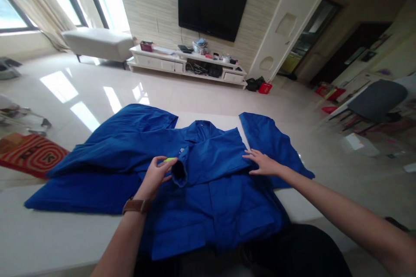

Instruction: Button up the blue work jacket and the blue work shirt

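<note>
1 blue cuff sits pinched in the left fingers, the right fingers spread on the jacket.

On the table, the jacket hides the near edge's middle. The jacket's white mark is too small to read.

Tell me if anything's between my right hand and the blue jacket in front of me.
Nothing visible stands in the way: your right hand is spread open at the right edge of the blue jacket, with no object between them. Whether every fingertip touches the cloth is hard to tell.
</note>
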A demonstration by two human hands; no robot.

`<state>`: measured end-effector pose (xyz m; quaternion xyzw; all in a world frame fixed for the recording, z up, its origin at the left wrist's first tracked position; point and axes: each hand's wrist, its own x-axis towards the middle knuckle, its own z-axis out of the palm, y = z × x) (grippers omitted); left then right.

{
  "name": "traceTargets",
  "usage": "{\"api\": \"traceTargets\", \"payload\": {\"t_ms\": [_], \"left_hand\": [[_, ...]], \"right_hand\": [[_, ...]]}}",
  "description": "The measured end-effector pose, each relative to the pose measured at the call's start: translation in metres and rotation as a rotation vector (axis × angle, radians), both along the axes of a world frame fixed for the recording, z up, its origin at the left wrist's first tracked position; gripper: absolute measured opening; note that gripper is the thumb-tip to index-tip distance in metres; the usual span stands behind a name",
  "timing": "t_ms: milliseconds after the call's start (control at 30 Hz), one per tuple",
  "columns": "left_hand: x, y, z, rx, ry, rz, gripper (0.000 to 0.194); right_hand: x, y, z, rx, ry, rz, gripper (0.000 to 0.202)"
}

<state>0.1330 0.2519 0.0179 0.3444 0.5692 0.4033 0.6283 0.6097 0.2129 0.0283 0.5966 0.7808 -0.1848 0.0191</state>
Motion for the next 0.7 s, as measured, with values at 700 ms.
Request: {"api": "traceTargets", "payload": {"t_ms": [700], "left_hand": [[0.049, -0.04, -0.03, 0.53, 0.999, -0.729, 0.063]], "right_hand": [[0.027, -0.107, -0.023, 0.205, -0.162, -0.04, 0.051]]}}
